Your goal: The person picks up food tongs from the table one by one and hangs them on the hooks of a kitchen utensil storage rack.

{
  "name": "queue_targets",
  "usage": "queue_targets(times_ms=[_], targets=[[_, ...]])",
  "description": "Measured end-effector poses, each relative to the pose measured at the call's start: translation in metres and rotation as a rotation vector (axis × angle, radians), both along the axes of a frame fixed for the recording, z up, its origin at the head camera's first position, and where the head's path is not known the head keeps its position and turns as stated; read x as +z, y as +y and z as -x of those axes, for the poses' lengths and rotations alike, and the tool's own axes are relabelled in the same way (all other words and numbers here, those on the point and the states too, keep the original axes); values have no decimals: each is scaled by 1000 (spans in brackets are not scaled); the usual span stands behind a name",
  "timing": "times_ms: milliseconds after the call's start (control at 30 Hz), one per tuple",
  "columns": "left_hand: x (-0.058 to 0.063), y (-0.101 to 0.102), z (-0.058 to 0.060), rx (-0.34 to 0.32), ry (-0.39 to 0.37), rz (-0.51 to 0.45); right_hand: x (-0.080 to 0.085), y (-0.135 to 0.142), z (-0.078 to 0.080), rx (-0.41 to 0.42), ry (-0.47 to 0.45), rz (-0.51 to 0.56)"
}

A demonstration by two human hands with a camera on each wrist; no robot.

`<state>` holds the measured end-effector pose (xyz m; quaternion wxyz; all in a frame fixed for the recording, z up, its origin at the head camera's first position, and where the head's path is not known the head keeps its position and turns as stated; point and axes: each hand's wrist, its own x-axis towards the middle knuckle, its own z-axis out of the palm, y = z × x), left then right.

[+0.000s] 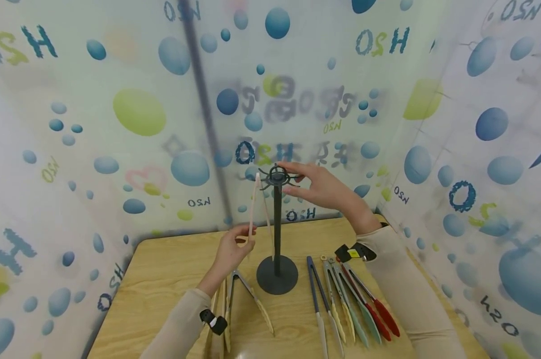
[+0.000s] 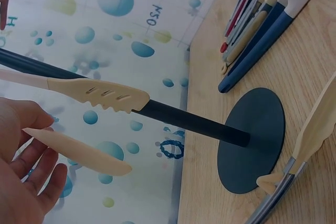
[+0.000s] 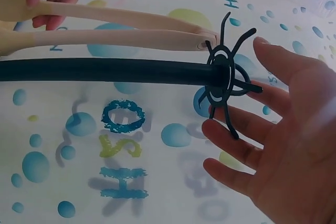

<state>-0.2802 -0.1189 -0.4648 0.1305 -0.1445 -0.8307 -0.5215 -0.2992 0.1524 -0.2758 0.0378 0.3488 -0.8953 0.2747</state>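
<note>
A dark utensil stand [image 1: 277,224] with a ring of curved hooks [image 1: 277,175] at its top stands upright on the table. Pale pink tongs [image 1: 253,204] with cream, toothed heads [image 2: 105,94] hang by their top end at a hook on the stand's left side, arms spread. My left hand [image 1: 232,249] pinches one arm of these tongs low down, near its head. Up at the hooks, my right hand [image 1: 322,187] has its fingers spread around the right side of the ring; the right wrist view shows them loosely extended. Whether those fingertips touch the hooks is hard to tell.
Right of the round base [image 1: 277,284] lie blue-handled tongs [image 1: 319,294], cream tongs [image 1: 335,299], green tongs [image 1: 360,314] and red tongs [image 1: 382,314] in a row. Silver tongs with cream heads [image 1: 252,294] lie spread at the left. A patterned curtain [image 1: 140,209] surrounds the table [image 1: 163,259].
</note>
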Motion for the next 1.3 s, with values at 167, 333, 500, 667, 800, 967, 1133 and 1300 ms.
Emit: queue_targets(times_ms=[167, 333, 500, 667, 800, 967, 1133, 1300], targets=[[0, 1, 1, -6, -11, -8, 4, 4, 0, 46, -47, -16], [0, 1, 1, -7, -22, -11, 6, 5, 1, 57, -70, -45], [1, 1, 0, -5, -17, 6, 6, 5, 0, 39, -72, -56], [1, 2, -1, -8, -17, 5, 7, 5, -1, 46, -101, -37], [0, 3, -1, -6, -21, 9, 7, 7, -2, 53, -123, -43], [-1, 3, -1, 1, -26, 4, 7, 8, -1, 37, -124, -40], [-2, 2, -1, -5, 2, 29, 4, 7, 1, 30, -121, -23], [-1, -4, -4, -21, 9, 69, 4, 8, 0, 13, -110, -17]])
